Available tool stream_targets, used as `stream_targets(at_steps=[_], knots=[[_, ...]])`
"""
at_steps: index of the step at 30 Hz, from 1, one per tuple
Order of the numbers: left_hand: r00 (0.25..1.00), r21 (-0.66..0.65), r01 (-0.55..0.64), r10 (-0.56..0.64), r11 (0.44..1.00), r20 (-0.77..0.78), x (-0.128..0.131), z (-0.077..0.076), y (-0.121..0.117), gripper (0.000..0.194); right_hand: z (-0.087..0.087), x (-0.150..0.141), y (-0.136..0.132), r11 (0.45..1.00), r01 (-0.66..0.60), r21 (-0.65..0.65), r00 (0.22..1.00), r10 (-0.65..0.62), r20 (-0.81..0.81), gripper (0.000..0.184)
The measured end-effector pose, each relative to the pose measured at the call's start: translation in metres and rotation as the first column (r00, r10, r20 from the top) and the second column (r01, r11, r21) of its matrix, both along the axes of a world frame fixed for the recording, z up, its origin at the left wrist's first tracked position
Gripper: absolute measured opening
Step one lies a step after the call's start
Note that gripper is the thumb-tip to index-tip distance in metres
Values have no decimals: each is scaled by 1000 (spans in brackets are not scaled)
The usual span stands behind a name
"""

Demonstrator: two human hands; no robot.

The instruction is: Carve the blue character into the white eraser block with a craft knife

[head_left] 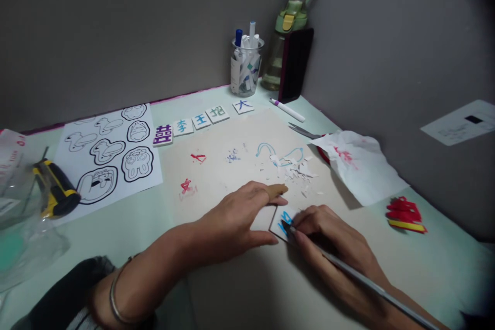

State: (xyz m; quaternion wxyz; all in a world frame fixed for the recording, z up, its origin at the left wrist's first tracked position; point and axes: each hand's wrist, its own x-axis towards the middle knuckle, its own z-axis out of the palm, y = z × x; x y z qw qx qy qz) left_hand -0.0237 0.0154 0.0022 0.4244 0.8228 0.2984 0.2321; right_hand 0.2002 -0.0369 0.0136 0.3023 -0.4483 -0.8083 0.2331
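My left hand (240, 216) lies flat on the beige cutting board (240, 165), fingers stretched out and pressing the left edge of a small white paper square (285, 218) with a blue character on it. A bandage wraps the index fingertip. My right hand (332, 240) is closed on a thin grey craft knife (367, 284), its tip resting on the paper square. White paper scraps (297, 170) lie just beyond the hands.
Several finished character tiles (201, 121) line the board's far edge. A sheet of outlined stickers (108, 152) and a yellow-black utility knife (56, 191) lie left. A jar of pens (246, 64), a green bottle (290, 36), scissors (305, 131), crumpled paper (359, 165) and red cutouts (406, 214) are right.
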Motion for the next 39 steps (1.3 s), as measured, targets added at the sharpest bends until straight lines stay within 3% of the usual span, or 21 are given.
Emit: stream_targets(at_steps=[4, 13, 21, 29, 36, 39], knots=[[1000, -13, -6, 6, 1000, -1, -4, 1, 2, 60, 0, 2, 0, 997, 36, -61, 999, -37, -8, 18], [998, 7, -58, 58, 998, -11, 0, -2, -2, 66, 4, 2, 2, 1000, -18, -11, 1000, 18, -9, 18], [999, 5, -53, 53, 999, -12, 0, -2, -1, 57, 1, 3, 1, 998, -46, -36, 999, 45, -14, 18], [998, -14, -61, 61, 998, -20, 0, 1, -1, 56, 2, 7, 0, 985, -4, -175, 999, -5, -47, 19], [999, -27, -52, 52, 998, -16, 0, 1, -1, 55, 5, 5, 2, 987, -88, -134, 993, 76, -92, 17], [999, -17, -44, 44, 999, -12, -1, 0, -1, 53, 4, 5, 2, 992, -68, -103, 993, 58, -98, 18]])
